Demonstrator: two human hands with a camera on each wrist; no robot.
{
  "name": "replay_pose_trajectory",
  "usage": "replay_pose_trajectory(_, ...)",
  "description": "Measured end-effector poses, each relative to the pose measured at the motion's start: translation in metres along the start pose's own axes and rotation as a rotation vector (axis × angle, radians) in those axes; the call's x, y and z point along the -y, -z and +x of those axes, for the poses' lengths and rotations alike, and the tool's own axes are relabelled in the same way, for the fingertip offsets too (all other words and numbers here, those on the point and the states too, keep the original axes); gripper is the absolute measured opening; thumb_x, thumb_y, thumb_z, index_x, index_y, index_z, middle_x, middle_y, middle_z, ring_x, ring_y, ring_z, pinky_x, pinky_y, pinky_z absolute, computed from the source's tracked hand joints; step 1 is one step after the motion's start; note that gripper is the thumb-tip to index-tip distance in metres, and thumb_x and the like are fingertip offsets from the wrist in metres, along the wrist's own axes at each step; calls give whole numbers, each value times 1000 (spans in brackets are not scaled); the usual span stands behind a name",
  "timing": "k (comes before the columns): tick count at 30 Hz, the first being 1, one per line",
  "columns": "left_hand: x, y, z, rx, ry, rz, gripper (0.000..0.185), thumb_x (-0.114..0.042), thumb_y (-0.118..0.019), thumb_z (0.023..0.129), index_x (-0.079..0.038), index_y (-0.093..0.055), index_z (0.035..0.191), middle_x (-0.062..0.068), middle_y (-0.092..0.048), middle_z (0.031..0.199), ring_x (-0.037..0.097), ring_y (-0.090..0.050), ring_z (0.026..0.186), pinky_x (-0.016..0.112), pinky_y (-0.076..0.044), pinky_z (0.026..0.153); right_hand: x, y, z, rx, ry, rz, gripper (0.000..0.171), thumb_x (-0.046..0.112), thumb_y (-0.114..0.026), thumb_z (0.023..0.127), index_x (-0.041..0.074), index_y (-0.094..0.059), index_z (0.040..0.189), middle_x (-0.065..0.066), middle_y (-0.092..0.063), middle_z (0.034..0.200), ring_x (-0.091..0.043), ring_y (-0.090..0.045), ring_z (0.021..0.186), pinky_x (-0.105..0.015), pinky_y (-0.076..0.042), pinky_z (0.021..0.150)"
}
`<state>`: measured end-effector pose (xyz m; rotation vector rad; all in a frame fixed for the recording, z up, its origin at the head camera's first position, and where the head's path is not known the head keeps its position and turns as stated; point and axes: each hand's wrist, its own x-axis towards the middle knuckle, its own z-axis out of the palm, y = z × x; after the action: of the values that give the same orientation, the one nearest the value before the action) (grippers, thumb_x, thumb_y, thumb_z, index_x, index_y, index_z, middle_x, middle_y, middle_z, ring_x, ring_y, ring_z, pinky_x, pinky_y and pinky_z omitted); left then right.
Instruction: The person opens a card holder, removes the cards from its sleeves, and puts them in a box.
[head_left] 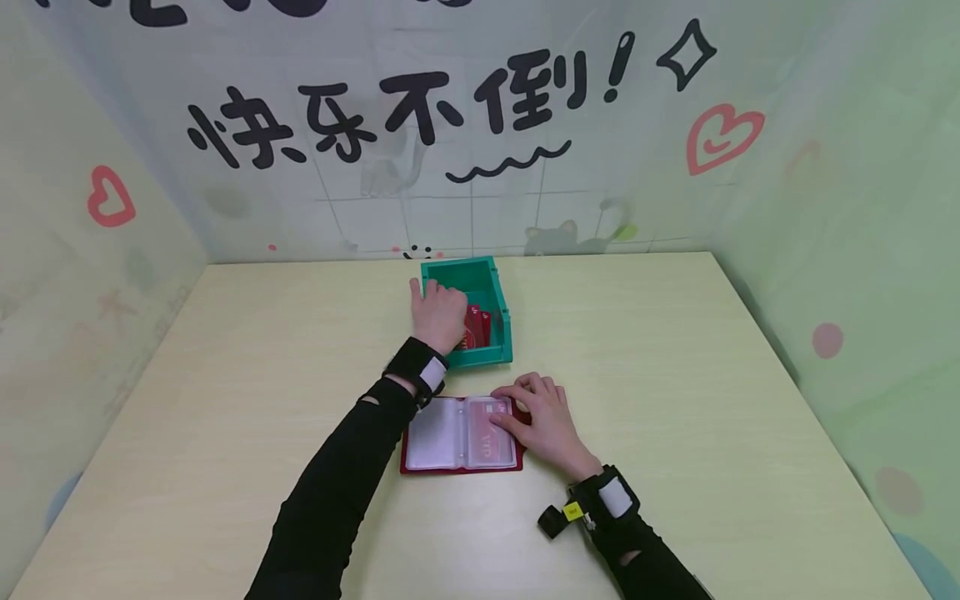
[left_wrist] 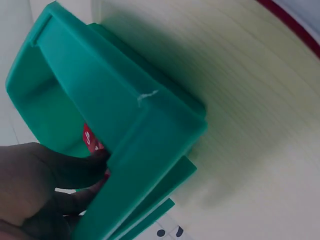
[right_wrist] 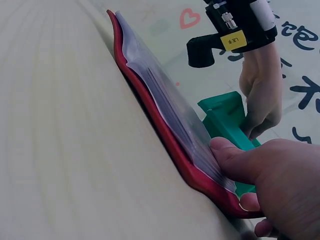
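A card holder book (head_left: 435, 433) with a red cover and clear plastic sleeves lies open on the table. A pinkish card (head_left: 491, 442) shows in its right sleeve. My right hand (head_left: 551, 425) grips the right edge of the book, thumb on the sleeves (right_wrist: 165, 110) and fingers at the red cover (right_wrist: 182, 167). Beyond the book, my left hand (head_left: 440, 317) reaches into a green bin (head_left: 480, 358) holding red cards (head_left: 474, 327). In the left wrist view, its thumb and fingers close around a red card (left_wrist: 91, 139), partly hidden by the bin wall.
The pale wooden table (head_left: 675, 358) carries the bin near its back edge and the book in front of it. A printed cloth (head_left: 375, 200) with large characters hangs behind, and green-tinted side walls (head_left: 847, 250) flank the table.
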<state>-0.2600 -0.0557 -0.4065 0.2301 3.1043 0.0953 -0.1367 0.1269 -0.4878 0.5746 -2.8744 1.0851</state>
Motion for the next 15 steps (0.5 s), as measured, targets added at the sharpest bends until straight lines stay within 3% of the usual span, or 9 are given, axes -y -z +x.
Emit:
replay_pose_trajectory(6,-8,-1,0,66,-8,236,26,-19,-53,103,-11,-77,108,18,-47,153,36,-17,156,56,-7,128,1,0,0,-1,-5,6,31,32,-78,88,19,-72,116,-8,-56,111,-26,-45,110,-46,-34,97)
replay_pose_trajectory(11,-11,-4,-4,96,-1,322,30,-19,-48,106,-17,-78,112,13,-40,160,31,-7,159,53,-1,129,2,1,0,0,-7,11,31,31,-78,88,19,-72,116,-8,-57,111,-27,-45,110,-46,-34,97)
replay_pose_trajectory(15,-8,-8,-9,28,-42,253,23,-20,-57,102,-15,-78,111,17,-44,155,35,-8,159,56,-1,128,2,1,0,2,-8,15,32,30,-78,87,18,-72,116,-9,-56,111,-27,-45,110,-46,-34,97)
